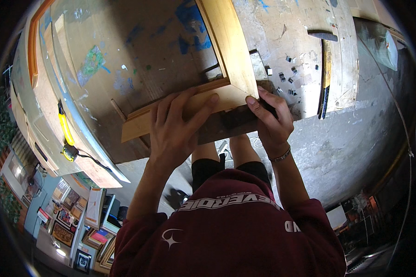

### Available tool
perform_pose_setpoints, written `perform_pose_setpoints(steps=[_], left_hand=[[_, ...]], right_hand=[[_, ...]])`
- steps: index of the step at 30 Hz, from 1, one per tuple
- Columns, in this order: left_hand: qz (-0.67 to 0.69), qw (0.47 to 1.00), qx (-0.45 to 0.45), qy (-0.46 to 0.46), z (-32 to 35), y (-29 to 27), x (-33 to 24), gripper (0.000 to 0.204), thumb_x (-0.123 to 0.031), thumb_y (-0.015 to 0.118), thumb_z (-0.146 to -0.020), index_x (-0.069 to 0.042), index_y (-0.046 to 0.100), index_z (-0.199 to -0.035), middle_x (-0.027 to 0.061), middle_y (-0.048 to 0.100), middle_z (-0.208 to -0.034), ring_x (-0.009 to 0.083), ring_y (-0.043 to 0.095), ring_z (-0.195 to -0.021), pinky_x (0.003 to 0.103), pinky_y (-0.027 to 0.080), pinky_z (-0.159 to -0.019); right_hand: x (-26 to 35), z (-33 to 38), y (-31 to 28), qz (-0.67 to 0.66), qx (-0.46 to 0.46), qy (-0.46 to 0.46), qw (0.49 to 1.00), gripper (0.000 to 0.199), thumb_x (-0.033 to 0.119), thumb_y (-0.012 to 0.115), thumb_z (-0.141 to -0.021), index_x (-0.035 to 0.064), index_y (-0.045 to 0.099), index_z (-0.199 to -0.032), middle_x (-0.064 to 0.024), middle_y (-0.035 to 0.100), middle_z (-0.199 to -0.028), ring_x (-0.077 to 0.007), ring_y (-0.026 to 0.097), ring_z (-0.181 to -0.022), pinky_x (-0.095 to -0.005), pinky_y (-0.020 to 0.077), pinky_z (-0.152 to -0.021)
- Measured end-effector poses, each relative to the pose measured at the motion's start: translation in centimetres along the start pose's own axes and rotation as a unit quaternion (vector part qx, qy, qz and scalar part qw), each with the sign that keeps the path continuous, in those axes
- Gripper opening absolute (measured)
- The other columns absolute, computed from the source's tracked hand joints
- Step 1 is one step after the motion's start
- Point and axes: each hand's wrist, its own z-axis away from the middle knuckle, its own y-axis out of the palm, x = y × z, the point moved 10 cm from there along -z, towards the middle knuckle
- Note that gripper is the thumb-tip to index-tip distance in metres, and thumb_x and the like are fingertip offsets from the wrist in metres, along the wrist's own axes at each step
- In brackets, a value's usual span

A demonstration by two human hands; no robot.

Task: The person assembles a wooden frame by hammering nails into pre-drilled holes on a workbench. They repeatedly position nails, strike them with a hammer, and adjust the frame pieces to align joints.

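Observation:
Two pale wooden frame mouldings meet at a mitred corner near the table's front edge: a long piece (235, 44) running away from me and a shorter piece (136, 128) going left. My left hand (173, 127) grips the shorter piece, its fingers over the far edge and the thumb lying along the top. At the joint, my right hand (275, 115) pinches the outer corner between thumb and fingers. Beneath the corner sits a dark block or fixture (235, 119), mostly covered by the wood. Several small dark metal pieces (294, 70) lie to the right.
On the paint-stained table (148, 78), a hammer (327, 64) rests at the right. A yellow utility knife (65, 122) and a tape measure (70, 152) lie at the left, near long strips. An orange-brown frame (33, 51) is at far left. A cord (393, 92) hangs at right.

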Motion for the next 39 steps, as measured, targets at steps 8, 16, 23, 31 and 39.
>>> perform_pose_setpoints(steps=[8,16,23,31,39], left_hand=[[0.034,0.999,0.011,0.04,-1.0,-0.1,-0.1,0.065,-0.022,0.079,-0.079,-0.031,0.066,-0.142,0.0072,0.058,-0.144,0.031,0.057,-0.125,0.049,0.046,-0.104],[0.083,0.961,0.124,0.231,-11.2,-0.7,-3.6,0.086,-0.039,0.091,-0.062,-0.019,0.063,-0.141,0.0115,0.047,-0.158,0.0349,0.035,-0.153,0.055,0.026,-0.126],[0.108,0.956,0.13,0.24,-11.5,1.1,-3.8,0.073,-0.027,0.086,-0.06,-0.017,0.067,-0.13,0.0094,0.052,-0.151,0.0313,0.036,-0.153,0.055,0.023,-0.129],[0.1,0.96,0.118,0.233,-11.1,1.4,-3.8,0.07,-0.028,0.087,-0.061,-0.02,0.069,-0.129,0.008,0.051,-0.152,0.0312,0.035,-0.153,0.056,0.024,-0.129],[0.101,0.963,0.121,0.22,-11.1,2.0,-3.8,0.074,-0.033,0.095,-0.061,-0.022,0.071,-0.13,0.008,0.049,-0.155,0.0343,0.031,-0.156,0.061,0.021,-0.129]], right_hand=[[0.1,-0.4,-0.2,-0.005,0.017,0.008,1.0,0.025,-0.001,0.083,-0.083,0.0078,0.082,-0.106,-0.0187,0.073,-0.111,-0.0289,0.074,-0.098,-0.0353,0.0627,-0.084],[0.2,-0.4,-0.1,-0.014,0.009,0.005,1.0,0.025,-0.002,0.082,-0.083,0.007,0.081,-0.107,-0.0185,0.073,-0.112,-0.0291,0.074,-0.097,-0.0348,0.0616,-0.083],[0.0,-0.2,-0.1,-0.014,0.02,0.012,1.0,0.028,0.005,0.08,-0.083,0.01,0.081,-0.111,-0.0168,0.072,-0.112,-0.0295,0.073,-0.099,-0.0362,0.0612,-0.083],[0.5,-0.9,-0.5,-0.017,0.044,0.019,0.999,0.02,-0.003,0.077,-0.088,0.0047,0.079,-0.107,-0.017,0.074,-0.112,-0.0305,0.073,-0.101,-0.0383,0.06,-0.087],[-4.5,0.2,-7.9,0.108,-0.06,0.13,0.984,0.017,-0.01,0.072,-0.091,-0.0003,0.074,-0.104,-0.0129,0.076,-0.103,-0.0242,0.071,-0.093,-0.0336,0.0567,-0.081]])
